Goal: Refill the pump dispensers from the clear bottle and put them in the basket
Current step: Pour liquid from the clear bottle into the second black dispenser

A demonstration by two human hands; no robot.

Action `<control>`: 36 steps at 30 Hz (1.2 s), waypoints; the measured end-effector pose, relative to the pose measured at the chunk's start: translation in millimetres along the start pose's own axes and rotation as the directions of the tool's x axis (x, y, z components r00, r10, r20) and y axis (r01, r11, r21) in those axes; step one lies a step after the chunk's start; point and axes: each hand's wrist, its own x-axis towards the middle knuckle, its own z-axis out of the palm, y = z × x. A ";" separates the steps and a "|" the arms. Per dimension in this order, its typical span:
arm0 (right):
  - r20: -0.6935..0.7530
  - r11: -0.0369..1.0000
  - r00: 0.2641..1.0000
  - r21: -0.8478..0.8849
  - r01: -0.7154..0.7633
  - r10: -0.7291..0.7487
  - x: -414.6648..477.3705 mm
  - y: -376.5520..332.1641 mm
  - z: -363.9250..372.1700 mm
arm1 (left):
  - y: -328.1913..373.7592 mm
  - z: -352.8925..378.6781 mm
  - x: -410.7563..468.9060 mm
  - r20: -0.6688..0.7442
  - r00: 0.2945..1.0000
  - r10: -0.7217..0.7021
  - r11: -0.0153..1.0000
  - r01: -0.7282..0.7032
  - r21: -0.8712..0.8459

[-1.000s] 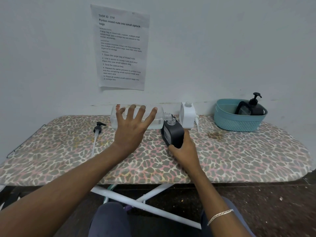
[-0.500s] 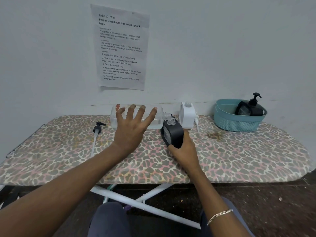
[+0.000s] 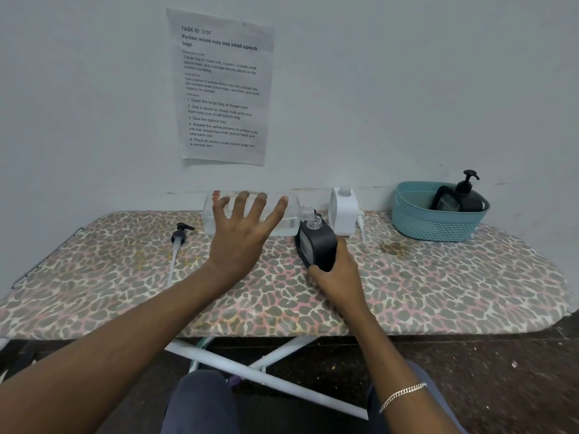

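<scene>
The clear bottle (image 3: 291,219) lies on its side at the back of the ironing board, its open neck against the mouth of a black dispenser (image 3: 316,244) with no pump on it. My left hand (image 3: 242,236) is spread, fingers straight, on or just over the clear bottle. My right hand (image 3: 336,274) grips the black dispenser's base and tilts it toward the bottle. A black pump head with its tube (image 3: 177,245) lies on the board to the left. A white dispenser (image 3: 343,211) without a pump stands behind. A teal basket (image 3: 438,227) holds another black pump dispenser (image 3: 460,198).
The board has a leopard-print cover (image 3: 438,286) and stands against a grey wall with a printed sheet (image 3: 221,89) taped on it. A white pump tube (image 3: 362,225) leans by the white dispenser. White legs (image 3: 257,371) cross beneath the board.
</scene>
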 end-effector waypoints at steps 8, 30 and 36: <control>0.001 1.000 1.000 -0.006 0.006 -0.006 -0.2 -0.7 -0.5 | 0.1 0.1 -0.1 -0.003 1.000 0.000 1.000 0.000 0.003; -0.007 0.999 0.999 -0.001 -0.050 0.050 -2.9 -6.4 -4.7 | -0.7 -0.3 -0.4 -0.007 1.000 0.010 1.000 -0.010 0.006; -0.019 0.999 0.998 -0.002 -0.054 0.054 -2.3 -5.2 -3.5 | -1.2 -0.5 -0.4 -0.007 1.000 0.009 1.000 -0.009 0.006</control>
